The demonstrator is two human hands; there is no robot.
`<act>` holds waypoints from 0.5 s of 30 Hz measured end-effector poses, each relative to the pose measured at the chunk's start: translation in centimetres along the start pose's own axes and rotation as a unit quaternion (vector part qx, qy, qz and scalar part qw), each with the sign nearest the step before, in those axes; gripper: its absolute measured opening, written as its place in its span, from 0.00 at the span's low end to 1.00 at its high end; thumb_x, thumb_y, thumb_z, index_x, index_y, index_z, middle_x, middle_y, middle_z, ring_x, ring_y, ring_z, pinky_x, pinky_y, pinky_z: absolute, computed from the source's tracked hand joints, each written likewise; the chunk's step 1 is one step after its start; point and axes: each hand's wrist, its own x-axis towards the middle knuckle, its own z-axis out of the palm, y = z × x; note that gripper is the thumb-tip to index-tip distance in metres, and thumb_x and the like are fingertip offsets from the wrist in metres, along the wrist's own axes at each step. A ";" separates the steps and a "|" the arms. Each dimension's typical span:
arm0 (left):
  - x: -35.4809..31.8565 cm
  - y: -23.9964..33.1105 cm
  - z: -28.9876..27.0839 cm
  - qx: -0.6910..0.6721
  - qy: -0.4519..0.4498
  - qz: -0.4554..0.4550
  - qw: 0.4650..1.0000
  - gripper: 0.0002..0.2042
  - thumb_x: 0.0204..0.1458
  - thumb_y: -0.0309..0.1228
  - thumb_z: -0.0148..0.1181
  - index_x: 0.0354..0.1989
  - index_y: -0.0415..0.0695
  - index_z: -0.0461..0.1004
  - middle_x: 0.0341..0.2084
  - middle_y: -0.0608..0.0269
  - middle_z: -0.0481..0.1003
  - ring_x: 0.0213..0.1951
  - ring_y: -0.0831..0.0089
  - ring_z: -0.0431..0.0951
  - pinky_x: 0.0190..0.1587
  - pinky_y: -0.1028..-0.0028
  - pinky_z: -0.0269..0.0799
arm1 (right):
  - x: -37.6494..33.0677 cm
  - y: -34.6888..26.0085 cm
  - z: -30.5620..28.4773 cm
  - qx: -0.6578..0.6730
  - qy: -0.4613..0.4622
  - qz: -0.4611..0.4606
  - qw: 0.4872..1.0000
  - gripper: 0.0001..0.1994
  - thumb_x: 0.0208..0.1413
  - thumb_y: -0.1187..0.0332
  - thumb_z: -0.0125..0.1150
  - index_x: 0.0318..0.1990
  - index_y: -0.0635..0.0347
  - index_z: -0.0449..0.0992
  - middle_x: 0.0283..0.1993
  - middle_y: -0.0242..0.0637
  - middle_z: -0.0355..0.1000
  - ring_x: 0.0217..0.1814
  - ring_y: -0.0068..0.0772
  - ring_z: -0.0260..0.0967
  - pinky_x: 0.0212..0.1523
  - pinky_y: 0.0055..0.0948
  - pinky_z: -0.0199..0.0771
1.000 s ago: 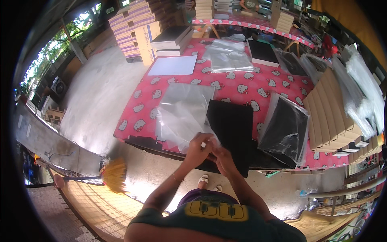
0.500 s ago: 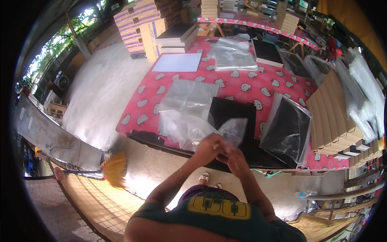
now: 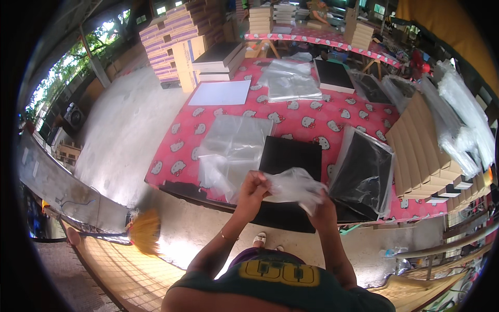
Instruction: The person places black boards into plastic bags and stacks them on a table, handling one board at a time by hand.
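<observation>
Open red patterned cloth runs across the middle of the worktop (image 3: pixel 312 122), free between the near black board (image 3: pixel 291 156) and the far stack of clear bags (image 3: pixel 291 86). A slanted row of brown cardboard boxes (image 3: pixel 421 151) walls off the right, with a bagged black board (image 3: pixel 364 171) just beside it. Loose clear bags (image 3: pixel 231 148) cover the near left.

Table (image 3: pixel 312 117) w/ red patterned cloth – on it: clear bags (image 3: pixel 231 148), black board (image 3: pixel 288 156), bagged board (image 3: pixel 364 174), white sheet (image 3: pixel 221 93), box row (image 3: pixel 418 151).
</observation>
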 end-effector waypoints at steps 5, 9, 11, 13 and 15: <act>1.7 1.7 -7.1 0.095 -0.042 -0.067 0.992 0.16 0.53 0.19 0.53 0.48 0.47 0.61 0.39 0.59 0.73 0.47 0.68 0.74 0.52 0.65 0.70 | -1.3 -3.7 2.0 -0.132 -0.005 -0.027 0.991 0.13 0.57 0.68 0.53 0.49 0.55 0.69 0.43 0.35 0.70 0.45 0.33 0.70 0.48 0.34 0.73; 2.2 5.3 0.7 0.408 -0.213 0.143 0.876 0.34 0.47 0.17 0.56 0.64 0.46 0.51 0.57 0.49 0.64 0.52 0.59 0.73 0.56 0.68 0.67 | -1.4 -3.9 4.3 -0.520 -0.181 -0.018 0.834 0.10 0.50 0.76 0.61 0.41 0.55 0.74 0.46 0.35 0.67 0.49 0.32 0.66 0.50 0.26 0.66; 0.8 5.4 4.2 0.460 -0.306 0.159 0.818 0.39 0.45 0.18 0.57 0.68 0.47 0.47 0.62 0.47 0.58 0.52 0.56 0.73 0.54 0.70 0.68 | -1.5 -3.0 10.0 -0.638 -0.271 -0.055 0.719 0.08 0.52 0.74 0.60 0.41 0.54 0.75 0.48 0.36 0.65 0.49 0.33 0.66 0.51 0.27 0.65; 0.8 4.4 4.7 0.404 -0.289 0.047 0.867 0.35 0.47 0.18 0.55 0.66 0.44 0.50 0.57 0.47 0.65 0.44 0.59 0.77 0.47 0.69 0.70 | -2.0 -3.7 10.8 -0.752 -0.273 -0.047 0.598 0.08 0.52 0.68 0.62 0.40 0.50 0.76 0.53 0.39 0.63 0.48 0.34 0.68 0.50 0.31 0.66; 1.2 5.0 3.6 0.243 -0.318 -0.085 0.912 0.31 0.48 0.16 0.51 0.63 0.43 0.53 0.49 0.51 0.69 0.37 0.64 0.75 0.43 0.70 0.69 | -2.2 -4.5 6.7 -0.835 -0.189 -0.034 0.515 0.10 0.50 0.67 0.64 0.42 0.50 0.76 0.48 0.38 0.66 0.43 0.33 0.69 0.46 0.31 0.67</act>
